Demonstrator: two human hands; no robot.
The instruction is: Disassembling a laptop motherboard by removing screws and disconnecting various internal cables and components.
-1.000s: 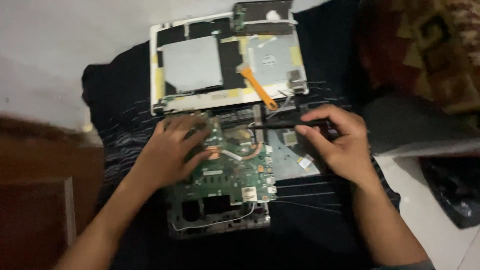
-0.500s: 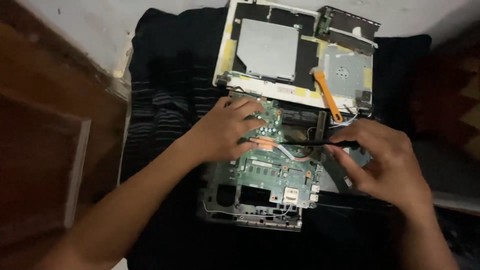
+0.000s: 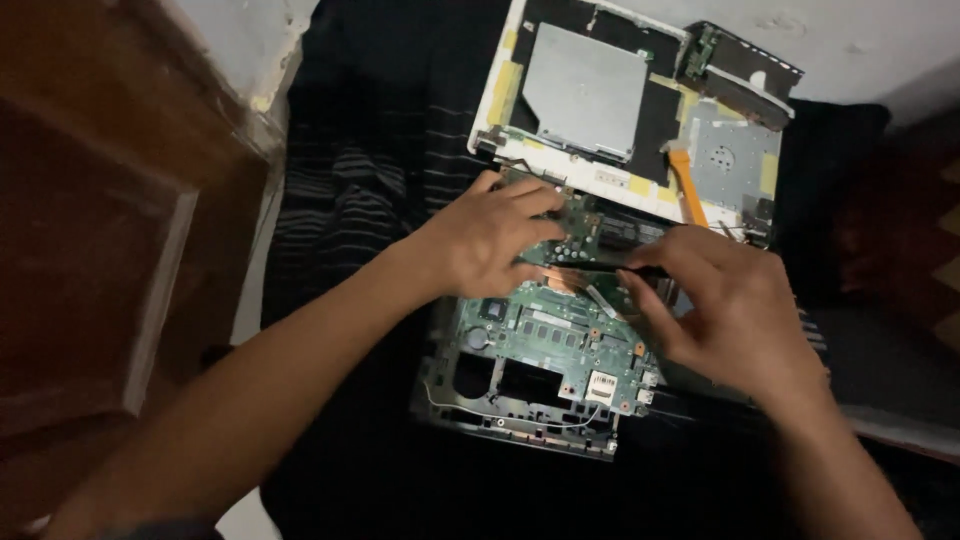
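The green motherboard point(image 3: 560, 345), thin, stiff and likely fragile, lies in the laptop base point(image 3: 520, 420) on dark cloth, best held by its edges; the left hand point(image 3: 490, 240) presses it open-fingered, the right hand point(image 3: 730, 310) pinches a slim dark tool point(image 3: 600, 265).

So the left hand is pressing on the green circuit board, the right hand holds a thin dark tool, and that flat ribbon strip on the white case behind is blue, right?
Not quite: the ribbon strip is orange, not blue, as the head view shows. The rest stands: the left hand presses on the green circuit board, the right hand holds a thin dark tool, and the strip lies on the white case.
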